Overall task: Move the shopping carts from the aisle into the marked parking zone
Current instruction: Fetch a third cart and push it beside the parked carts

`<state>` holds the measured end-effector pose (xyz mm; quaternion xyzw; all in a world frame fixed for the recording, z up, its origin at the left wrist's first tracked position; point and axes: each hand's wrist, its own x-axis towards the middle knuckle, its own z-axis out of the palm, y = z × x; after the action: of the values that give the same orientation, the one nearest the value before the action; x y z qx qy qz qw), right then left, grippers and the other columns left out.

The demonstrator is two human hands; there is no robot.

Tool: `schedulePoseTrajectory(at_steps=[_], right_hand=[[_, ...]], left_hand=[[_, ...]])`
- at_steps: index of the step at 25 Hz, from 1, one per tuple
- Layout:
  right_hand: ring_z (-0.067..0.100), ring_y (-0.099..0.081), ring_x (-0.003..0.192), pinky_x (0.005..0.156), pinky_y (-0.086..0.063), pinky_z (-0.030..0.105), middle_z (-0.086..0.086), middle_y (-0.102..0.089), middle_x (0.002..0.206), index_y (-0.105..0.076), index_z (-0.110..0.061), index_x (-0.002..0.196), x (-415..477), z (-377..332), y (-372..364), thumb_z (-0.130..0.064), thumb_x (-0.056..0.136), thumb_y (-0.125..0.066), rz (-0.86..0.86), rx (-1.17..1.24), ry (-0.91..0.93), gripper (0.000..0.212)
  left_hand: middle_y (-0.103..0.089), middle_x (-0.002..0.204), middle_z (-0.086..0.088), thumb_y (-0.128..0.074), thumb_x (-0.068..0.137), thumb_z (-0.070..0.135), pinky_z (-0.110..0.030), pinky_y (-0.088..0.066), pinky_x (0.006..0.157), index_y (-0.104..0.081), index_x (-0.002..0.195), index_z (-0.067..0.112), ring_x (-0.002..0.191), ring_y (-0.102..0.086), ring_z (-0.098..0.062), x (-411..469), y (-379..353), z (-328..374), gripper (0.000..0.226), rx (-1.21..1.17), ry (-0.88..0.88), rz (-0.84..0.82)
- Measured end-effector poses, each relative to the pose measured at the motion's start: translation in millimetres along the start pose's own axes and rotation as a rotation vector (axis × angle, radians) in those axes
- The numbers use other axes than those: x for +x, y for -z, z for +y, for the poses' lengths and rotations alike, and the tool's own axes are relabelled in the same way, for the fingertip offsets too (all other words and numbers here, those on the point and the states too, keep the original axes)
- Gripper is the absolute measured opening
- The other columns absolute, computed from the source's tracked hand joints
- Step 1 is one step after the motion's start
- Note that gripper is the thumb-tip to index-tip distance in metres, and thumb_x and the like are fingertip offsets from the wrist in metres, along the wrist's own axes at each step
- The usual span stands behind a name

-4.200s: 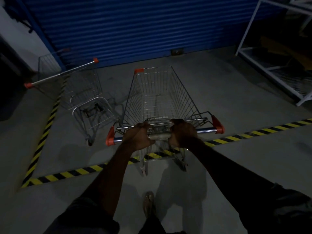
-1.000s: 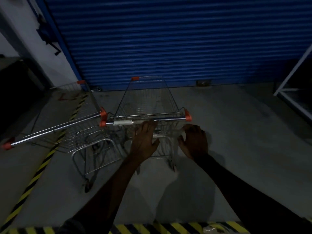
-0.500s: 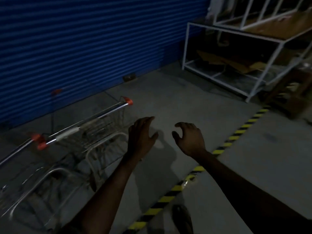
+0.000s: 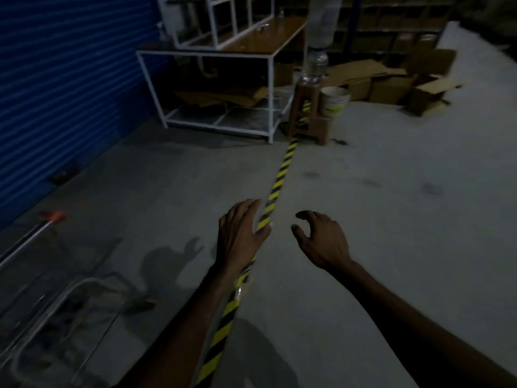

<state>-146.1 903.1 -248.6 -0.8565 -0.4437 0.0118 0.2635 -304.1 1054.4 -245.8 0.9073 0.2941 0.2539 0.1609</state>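
Note:
A wire shopping cart (image 4: 42,289) with an orange handle cap stands at the lower left, inside the zone bounded by the yellow-and-black floor tape (image 4: 279,180); most of it is cut off by the frame edge. My left hand (image 4: 242,236) hovers over the tape line, fingers spread, holding nothing. My right hand (image 4: 321,242) floats to the right of the tape, fingers loosely curled apart and empty. Both hands are well clear of the cart.
A blue roller shutter (image 4: 56,93) fills the left. A white metal rack (image 4: 218,88) with flattened cardboard stands at the far end of the tape, beside a brown stool (image 4: 307,116) and a bucket (image 4: 334,103). Cardboard boxes (image 4: 405,82) lie further right.
My hands let go of the cart handle after pushing it over the tape. My view has swung right, so the cart has slid to the lower left and the rack has come to centre.

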Motion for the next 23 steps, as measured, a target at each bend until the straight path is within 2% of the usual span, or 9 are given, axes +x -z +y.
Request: schedulePoseTrajectory(at_steps=[3,6,15,23], right_hand=[[0.026,-0.06,0.119,0.096,-0.045,0.04,0.002,-0.068,0.129,-0.059,-0.022,0.135,-31.9,64.2,46.4,-0.058,0.098,-0.042,0.091,-0.034,-0.094,0.054],[0.026,-0.056,0.126,0.1,-0.042,0.04,0.002,-0.064,0.137,-0.053,-0.021,0.143,-71.3,136.9,95.4,-0.055,0.101,-0.045,0.148,-0.072,-0.175,0.055],[0.022,-0.052,0.13,0.104,-0.04,0.039,0.0,-0.062,0.139,-0.046,-0.024,0.149,-199.5,330.0,233.2,-0.057,0.101,-0.047,0.272,-0.184,-0.432,0.058],[0.021,-0.05,0.129,0.103,-0.04,0.039,-0.001,-0.062,0.138,-0.046,-0.026,0.148,-286.9,431.4,306.2,-0.056,0.1,-0.049,0.414,-0.222,-0.738,0.056]], left_hand=[[-0.048,0.15,0.005,-0.064,0.094,0.036,-0.042,-0.036,0.108,-0.048,0.148,0.025,0.136,-0.045,-0.02,13.4,-37.7,73.1,0.057,-0.042,-0.093,-0.07],[-0.05,0.151,0.003,-0.064,0.094,0.03,-0.038,-0.042,0.107,-0.047,0.149,0.022,0.133,-0.05,-0.019,16.2,-80.6,160.8,0.058,-0.121,-0.151,-0.127],[-0.052,0.15,0.002,-0.063,0.094,0.036,-0.04,-0.044,0.109,-0.045,0.151,0.025,0.134,-0.051,-0.018,-8.0,-201.7,407.3,0.061,-0.243,-0.367,-0.288],[-0.051,0.151,0.003,-0.063,0.094,0.035,-0.041,-0.036,0.11,-0.044,0.151,0.024,0.139,-0.045,-0.017,-16.4,-283.1,572.1,0.061,-0.287,-0.707,-0.416]])
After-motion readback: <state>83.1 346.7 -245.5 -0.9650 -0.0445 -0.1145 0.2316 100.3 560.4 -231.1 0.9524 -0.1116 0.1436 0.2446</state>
